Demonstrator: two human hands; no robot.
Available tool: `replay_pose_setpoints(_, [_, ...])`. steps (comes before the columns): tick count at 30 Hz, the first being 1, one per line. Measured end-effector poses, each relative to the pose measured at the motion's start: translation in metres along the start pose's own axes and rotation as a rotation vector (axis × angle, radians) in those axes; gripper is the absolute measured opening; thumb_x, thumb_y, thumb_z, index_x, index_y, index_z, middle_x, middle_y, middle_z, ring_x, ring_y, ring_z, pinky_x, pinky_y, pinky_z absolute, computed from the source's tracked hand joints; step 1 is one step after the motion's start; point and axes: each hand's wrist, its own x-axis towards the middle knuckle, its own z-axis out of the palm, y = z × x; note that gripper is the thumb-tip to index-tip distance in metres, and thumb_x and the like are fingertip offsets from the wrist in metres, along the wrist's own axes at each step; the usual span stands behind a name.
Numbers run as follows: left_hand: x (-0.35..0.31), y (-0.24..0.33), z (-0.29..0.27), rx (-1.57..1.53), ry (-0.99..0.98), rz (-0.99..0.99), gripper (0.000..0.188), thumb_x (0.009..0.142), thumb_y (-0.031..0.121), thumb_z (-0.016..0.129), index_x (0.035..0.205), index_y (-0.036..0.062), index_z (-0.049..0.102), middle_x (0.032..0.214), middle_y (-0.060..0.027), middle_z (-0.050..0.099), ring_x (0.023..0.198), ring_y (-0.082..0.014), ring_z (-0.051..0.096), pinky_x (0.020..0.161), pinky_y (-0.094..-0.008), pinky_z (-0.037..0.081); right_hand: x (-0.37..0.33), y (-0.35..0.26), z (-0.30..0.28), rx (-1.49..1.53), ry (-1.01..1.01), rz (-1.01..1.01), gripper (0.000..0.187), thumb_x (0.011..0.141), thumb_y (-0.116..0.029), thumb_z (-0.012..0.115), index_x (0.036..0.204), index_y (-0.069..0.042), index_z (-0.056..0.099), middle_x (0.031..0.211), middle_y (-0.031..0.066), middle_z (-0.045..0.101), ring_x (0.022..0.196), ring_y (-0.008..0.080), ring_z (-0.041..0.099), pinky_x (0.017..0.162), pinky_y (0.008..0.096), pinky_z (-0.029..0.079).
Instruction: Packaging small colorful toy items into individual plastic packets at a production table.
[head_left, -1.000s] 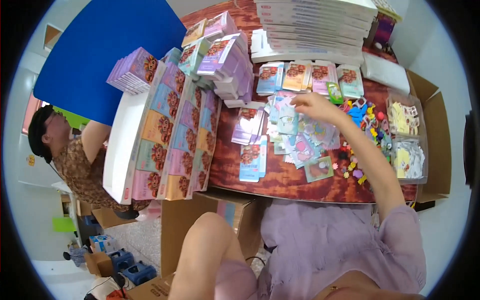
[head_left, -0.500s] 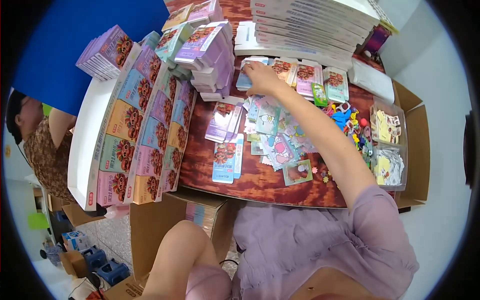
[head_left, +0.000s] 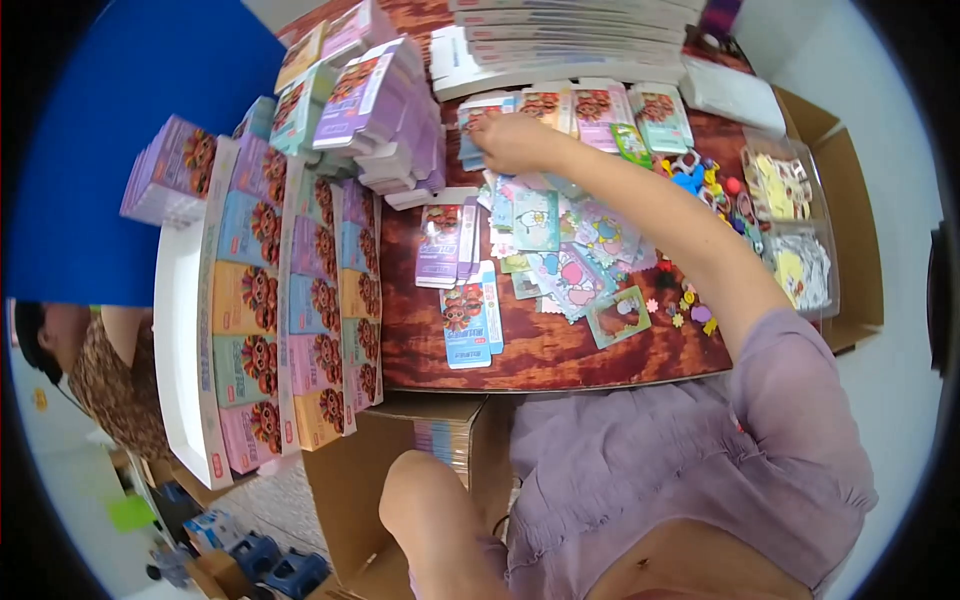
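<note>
My right hand (head_left: 512,143) reaches across the table from the right, its fingers curled at the right edge of a pile of blue flat folding boxes (head_left: 474,118). Its fingertips are partly hidden, and the pile shows no visible lift. My left hand is out of view. Right of the hand lie piles of orange flat boxes (head_left: 545,103), pink flat boxes (head_left: 602,115) and green flat boxes (head_left: 662,118). A small green packet (head_left: 630,144) rests on the pink ones. Below the hand spreads a heap of pastel picture cards (head_left: 570,270).
Purple flat boxes (head_left: 445,240) and a blue flat box (head_left: 465,322) lie mid-table. Trays of filled boxes (head_left: 245,300) stand at left, with stacked purple boxes (head_left: 385,110) behind. Small colourful toys (head_left: 700,185) and a clear bin (head_left: 800,260) are at right. A person (head_left: 95,370) is far left.
The whole view has shifted, tilting the trays and table. My right hand remains at the blue pile, with its fingers now more curled at the pile's edge.
</note>
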Motion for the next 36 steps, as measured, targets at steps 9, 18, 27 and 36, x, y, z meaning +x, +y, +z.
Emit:
replay_pose_setpoints(9, [-0.017, -0.097, -0.010, 1.735, 0.115, 0.555, 0.029, 0.101, 0.015, 0.047, 0.122, 0.0011, 0.060, 0.135, -0.0152, 0.055, 0.128, -0.0196, 0.047, 0.109, -0.0334, 0.037, 0.016, 0.009, 0.010, -0.070, -0.084, 0.040, 0.025, 0.072, -0.019, 0.065, 0.078, 0.005, 0.069, 0.084, 0.0217, 0.069, 0.082, 0.0381, 0.067, 0.076, 0.0453, 0.055])
replay_pose_setpoints(18, [-0.014, -0.047, -0.011, 3.756, -0.045, 0.740, 0.036, 0.101, 0.018, 0.048, 0.128, -0.0045, 0.055, 0.146, -0.0148, 0.046, 0.138, -0.0231, 0.036, 0.118, -0.0404, 0.024, -0.001, 0.010, -0.005, -0.065, 0.047, 0.009, 0.020, 0.077, -0.016, 0.060, 0.070, 0.000, 0.069, 0.077, 0.0193, 0.070, 0.077, 0.0353, 0.069, 0.069, 0.0444, 0.055])
replay_pose_setpoints(27, [-0.046, -0.013, -0.005, 4.540, 0.333, 0.653, 0.045, 0.100, 0.026, 0.052, 0.136, -0.0011, 0.049, 0.147, -0.0143, 0.045, 0.141, -0.0255, 0.032, 0.119, -0.0428, 0.020, -0.014, 0.009, -0.015, -0.123, 0.344, -0.026, 0.017, 0.085, -0.015, 0.059, 0.090, 0.001, 0.054, 0.089, 0.0149, 0.063, 0.084, 0.0318, 0.066, 0.069, 0.0417, 0.054])
replay_pose_setpoints(36, [-0.239, 0.108, -0.035, 1.730, 2.556, 1.142, 0.034, 0.104, 0.024, 0.047, 0.115, -0.0054, 0.059, 0.100, -0.0123, 0.066, 0.090, -0.0200, 0.065, 0.078, -0.0317, 0.054, -0.020, 0.018, -0.005, -0.310, 0.393, -0.075, 0.016, 0.078, -0.012, 0.060, 0.088, 0.000, 0.058, 0.088, 0.0150, 0.064, 0.079, 0.0269, 0.067, 0.063, 0.0358, 0.056])
